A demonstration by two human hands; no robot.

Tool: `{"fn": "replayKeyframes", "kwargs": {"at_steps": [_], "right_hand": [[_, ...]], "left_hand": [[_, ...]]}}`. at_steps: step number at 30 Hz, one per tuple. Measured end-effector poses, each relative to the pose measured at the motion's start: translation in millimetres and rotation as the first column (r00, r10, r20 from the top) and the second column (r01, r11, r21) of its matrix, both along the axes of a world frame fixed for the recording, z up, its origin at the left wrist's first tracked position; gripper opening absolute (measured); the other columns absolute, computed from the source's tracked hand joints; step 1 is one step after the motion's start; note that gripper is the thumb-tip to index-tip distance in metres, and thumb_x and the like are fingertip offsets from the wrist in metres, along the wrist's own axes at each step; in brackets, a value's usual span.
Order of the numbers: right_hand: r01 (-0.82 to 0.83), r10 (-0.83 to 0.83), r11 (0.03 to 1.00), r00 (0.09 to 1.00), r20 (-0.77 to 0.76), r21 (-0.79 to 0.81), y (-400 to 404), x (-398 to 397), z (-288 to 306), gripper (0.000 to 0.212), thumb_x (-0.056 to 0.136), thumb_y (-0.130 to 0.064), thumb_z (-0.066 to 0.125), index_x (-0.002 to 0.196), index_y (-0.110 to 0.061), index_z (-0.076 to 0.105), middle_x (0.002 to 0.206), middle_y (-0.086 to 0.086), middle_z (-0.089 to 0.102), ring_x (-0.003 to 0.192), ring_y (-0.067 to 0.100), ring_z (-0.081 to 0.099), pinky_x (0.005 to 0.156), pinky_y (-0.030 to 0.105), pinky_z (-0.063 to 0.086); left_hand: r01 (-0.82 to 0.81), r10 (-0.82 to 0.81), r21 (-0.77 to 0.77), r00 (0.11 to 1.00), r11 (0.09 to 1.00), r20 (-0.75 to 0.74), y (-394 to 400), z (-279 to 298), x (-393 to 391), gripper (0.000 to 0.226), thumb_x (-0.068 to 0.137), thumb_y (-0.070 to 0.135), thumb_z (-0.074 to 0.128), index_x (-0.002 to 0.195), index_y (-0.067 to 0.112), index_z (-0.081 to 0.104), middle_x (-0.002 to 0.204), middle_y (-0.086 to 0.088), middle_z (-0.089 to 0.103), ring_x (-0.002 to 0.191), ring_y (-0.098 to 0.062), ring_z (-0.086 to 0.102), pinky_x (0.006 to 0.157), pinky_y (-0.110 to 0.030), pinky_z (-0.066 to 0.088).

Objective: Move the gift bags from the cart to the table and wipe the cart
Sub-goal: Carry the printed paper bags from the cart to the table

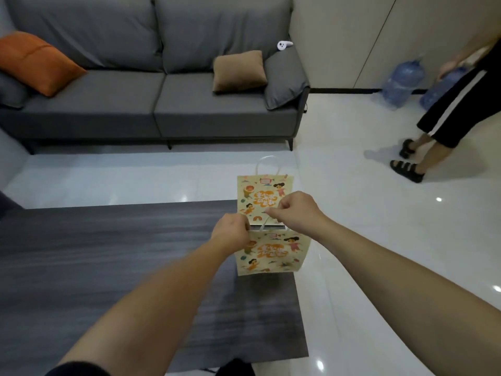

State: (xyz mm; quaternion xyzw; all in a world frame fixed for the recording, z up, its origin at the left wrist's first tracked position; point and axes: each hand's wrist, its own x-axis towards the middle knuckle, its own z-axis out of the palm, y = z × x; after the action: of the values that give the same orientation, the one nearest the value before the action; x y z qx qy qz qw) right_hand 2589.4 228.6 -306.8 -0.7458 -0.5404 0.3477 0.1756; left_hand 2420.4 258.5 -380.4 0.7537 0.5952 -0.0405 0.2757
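Two cream gift bags with cartoon prints stand at the right edge of the dark grey table [108, 253]. The far gift bag [264, 195] stands upright with its white handle up. The near gift bag [271, 252] is in front of it, its mouth spread. My left hand [230, 232] pinches the near bag's left top rim. My right hand [296, 208] is closed on that bag's white handle cord above the rim. No cart shows in this view.
A grey sofa [162, 104] with orange [38, 62] and brown [238, 70] cushions stands behind the table. A person [450, 118] stands at the far right beside blue water jugs [401, 82]. Glossy white floor [379, 240] lies right of the table.
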Motion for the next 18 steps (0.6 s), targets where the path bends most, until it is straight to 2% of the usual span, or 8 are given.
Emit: {"fn": "replayKeyframes", "kwargs": {"at_steps": [3,6,9,11,13,18], "right_hand": [[0.024,-0.023,0.999,0.999,0.027,-0.033,21.6,-2.0,-12.4,0.047,0.088,-0.042,0.073,0.076,0.003,0.07,0.081,0.015,0.071,0.084,0.018,0.066,0.063,0.029,0.048],[-0.014,0.025,0.993,0.996,0.086,-0.121,39.1,-3.4,-34.7,0.034,0.092,-0.037,0.068,0.069,-0.012,0.063,0.078,0.002,0.062,0.082,0.018,0.059,0.06,0.029,0.045],[-0.037,0.066,0.978,0.989,0.134,-0.206,43.9,-1.9,-59.2,0.014,0.095,-0.023,0.062,0.081,-0.02,0.062,0.094,0.003,0.064,0.086,0.024,0.061,0.067,0.033,0.052],[-0.012,0.039,0.981,0.99,0.133,-0.195,45.7,-0.4,-68.1,0.008,0.096,-0.018,0.059,0.089,-0.021,0.062,0.098,0.003,0.062,0.09,0.024,0.059,0.069,0.032,0.049],[-0.014,0.037,0.983,0.992,0.123,-0.182,49.6,0.7,-71.1,0.009,0.097,-0.014,0.059,0.093,-0.021,0.063,0.1,0.002,0.062,0.094,0.024,0.057,0.07,0.028,0.042],[-0.03,0.047,0.988,0.993,0.107,-0.155,56.6,4.0,-76.1,0.016,0.096,-0.015,0.061,0.107,-0.019,0.071,0.102,-0.004,0.061,0.094,0.016,0.054,0.077,0.025,0.042]], "left_hand": [[-0.057,0.062,-0.063,0.996,0.996,0.07,18.1,-9.7,-1.6,0.017,0.095,0.021,0.059,0.108,0.018,0.07,0.106,-0.002,0.07,0.09,-0.018,0.064,0.072,-0.032,0.055],[-0.073,0.083,-0.1,0.992,0.992,0.1,28.6,-21.0,-4.5,0.028,0.095,0.024,0.057,0.121,0.02,0.067,0.115,-0.004,0.07,0.097,-0.021,0.065,0.075,-0.034,0.057],[-0.059,0.076,-0.15,0.991,0.987,0.11,29.2,-32.2,-10.8,0.045,0.095,0.024,0.06,0.14,0.022,0.056,0.13,-0.006,0.063,0.112,-0.025,0.062,0.087,-0.037,0.056],[-0.045,0.068,-0.186,0.991,0.981,0.115,28.1,-38.3,-14.9,0.054,0.095,0.023,0.061,0.148,0.023,0.048,0.136,-0.007,0.059,0.118,-0.026,0.059,0.096,-0.039,0.054],[-0.05,0.074,-0.205,0.991,0.977,0.113,27.2,-42.2,-17.4,0.055,0.096,0.024,0.062,0.149,0.021,0.046,0.139,-0.009,0.057,0.123,-0.027,0.056,0.1,-0.039,0.051],[-0.111,0.134,-0.223,0.987,0.968,0.088,29.1,-46.7,-14.9,0.053,0.096,0.026,0.063,0.146,0.02,0.049,0.14,-0.007,0.056,0.123,-0.025,0.055,0.1,-0.038,0.051]]}}
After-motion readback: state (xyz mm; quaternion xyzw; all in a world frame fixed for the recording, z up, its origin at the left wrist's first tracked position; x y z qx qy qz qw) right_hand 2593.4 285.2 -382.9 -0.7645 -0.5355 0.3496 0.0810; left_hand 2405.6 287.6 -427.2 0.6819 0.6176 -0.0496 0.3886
